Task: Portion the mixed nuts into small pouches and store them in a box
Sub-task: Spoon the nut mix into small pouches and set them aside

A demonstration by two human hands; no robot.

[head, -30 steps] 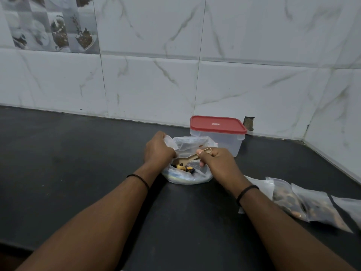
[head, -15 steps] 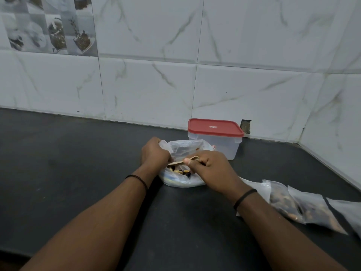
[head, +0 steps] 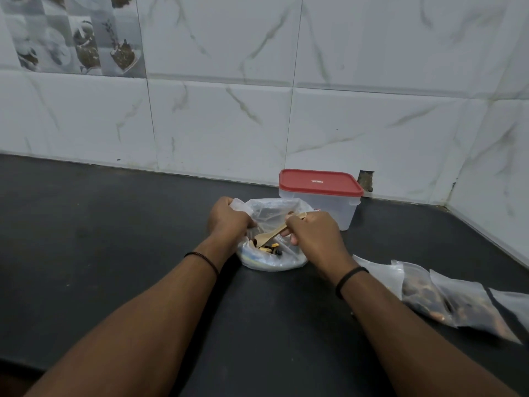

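The left hand (head: 229,222) gripped the rim of the plastic bag (head: 272,253) at approx. 10 o'clock of the bag and held its mouth open. The right hand (head: 310,239) pinched the handle of the wooden spoon (head: 274,234) from 2 o'clock; the spoon bowl pointed down to 8 o'clock and sat on the mixed nuts (head: 270,249) at the bottom of the bag. Compared w/ half a second ago, the spoon was tipped steeper and its bowl was lower, in the nuts, not above them. I think this meant a new scoop was starting, so one more portion was still to make.

The pouches (head: 446,302) lay on the table (head: 114,239) at 4 o'clock from the bag, well apart; some showed brown filling, so part of the work looked done. The box (head: 319,209) w/ red lid (head: 319,183) stood just behind the bag at 1 o'clock, lid on, so storing was not yet begun.
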